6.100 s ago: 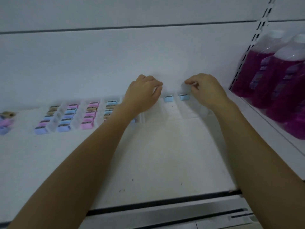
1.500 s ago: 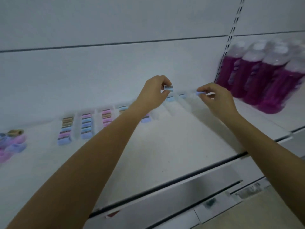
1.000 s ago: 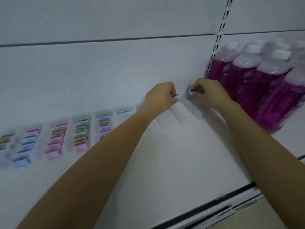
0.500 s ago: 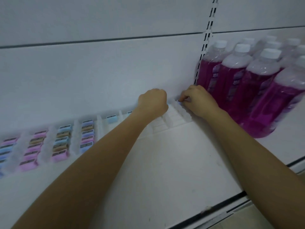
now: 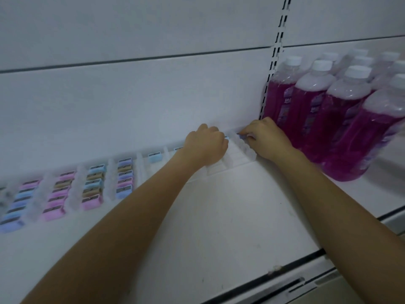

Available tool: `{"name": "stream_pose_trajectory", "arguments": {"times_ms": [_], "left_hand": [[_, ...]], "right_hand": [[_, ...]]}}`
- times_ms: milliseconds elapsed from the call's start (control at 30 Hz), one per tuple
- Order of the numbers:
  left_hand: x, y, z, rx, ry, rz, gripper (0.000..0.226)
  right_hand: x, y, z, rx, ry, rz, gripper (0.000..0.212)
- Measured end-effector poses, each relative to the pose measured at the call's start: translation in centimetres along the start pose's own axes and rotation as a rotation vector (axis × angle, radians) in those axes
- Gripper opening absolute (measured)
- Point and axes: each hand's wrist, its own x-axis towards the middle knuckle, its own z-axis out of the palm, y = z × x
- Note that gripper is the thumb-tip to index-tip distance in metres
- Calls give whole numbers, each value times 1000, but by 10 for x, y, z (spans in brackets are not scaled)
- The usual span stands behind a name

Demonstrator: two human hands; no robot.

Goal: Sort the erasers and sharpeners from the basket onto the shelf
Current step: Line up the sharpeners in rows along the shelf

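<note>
On the white shelf [image 5: 219,216] a clear divider tray [image 5: 241,153] runs along the back wall. Its left lanes hold rows of pink, blue and brown sharpeners [image 5: 94,187]; a single light blue sharpener [image 5: 155,156] lies further right. My left hand [image 5: 206,145] is curled over the tray's right lanes, with a sliver of a blue sharpener [image 5: 226,138] showing at its fingertips. My right hand [image 5: 265,137] pinches another small blue sharpener [image 5: 240,134] over the tray's far right back corner. The basket is out of view.
Several bottles of purple liquid [image 5: 328,119] with white caps stand close to the right of my right hand. A slotted upright [image 5: 275,62] splits the back wall. The shelf's front edge [image 5: 285,275] runs along the lower right.
Both hands have come down from above the shelf to the back right end of the tray, each with a small blue sharpener. The view has swung right, toward the bottles.
</note>
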Motion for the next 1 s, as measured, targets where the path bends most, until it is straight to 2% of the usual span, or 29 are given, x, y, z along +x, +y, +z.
{"name": "stream_pose_trajectory", "arguments": {"times_ms": [467,633,833,1000], "left_hand": [[-5,1,1,-33,-24,11,39],[-10,-7,-5,-39,18,30,37],[-32,-36,-35,-25,69,-16,29],[-64,-71,-63,39,116,-47,40]], "right_hand": [[-3,-3,0,8,19,28,36],[-4,-11,-8,54,125,68,34],[-2,-49,-25,29,189,-12,42],[-18,-98,-28,16,191,-69,43]]}}
